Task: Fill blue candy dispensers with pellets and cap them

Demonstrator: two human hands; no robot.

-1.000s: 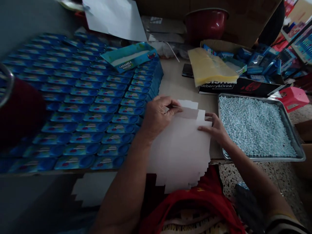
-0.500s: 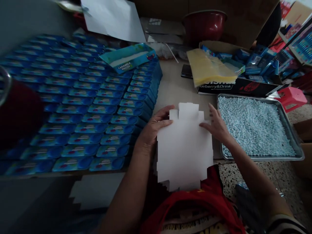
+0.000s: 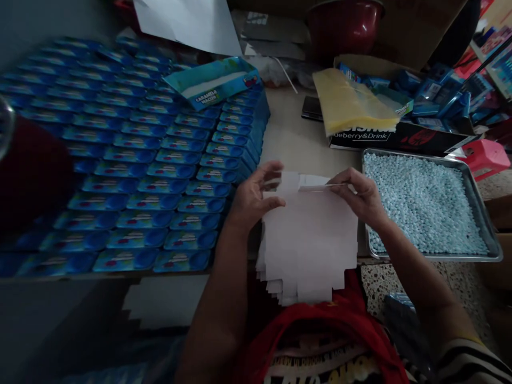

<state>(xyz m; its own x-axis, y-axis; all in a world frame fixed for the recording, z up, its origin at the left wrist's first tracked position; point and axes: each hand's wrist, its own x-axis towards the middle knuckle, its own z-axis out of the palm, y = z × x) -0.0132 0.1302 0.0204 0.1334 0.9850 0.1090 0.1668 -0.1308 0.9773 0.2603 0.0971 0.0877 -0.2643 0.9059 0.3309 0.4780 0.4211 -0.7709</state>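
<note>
A flat white die-cut box blank lies in front of me on a fanned stack of similar white blanks. At its far right corner, the thumb and fingers of my right hand pinch a raised flap. My left hand is at the far left corner, with its thumb at the blank's edge and its slightly blurred fingers apart from the thumb. The flap between the hands stands up from the sheet, its edge towards me.
Rows of blue printed boxes fill the left side, with an open blue carton on them. To the right stand a metal tray of pale blue pellets and a black box of blue packets under yellowish sheets. A red bowl is behind.
My right hand has closed on the blank's far flap, which now stands raised. My left fingers have lifted away from the thumb. The camera view has shifted slightly.
</note>
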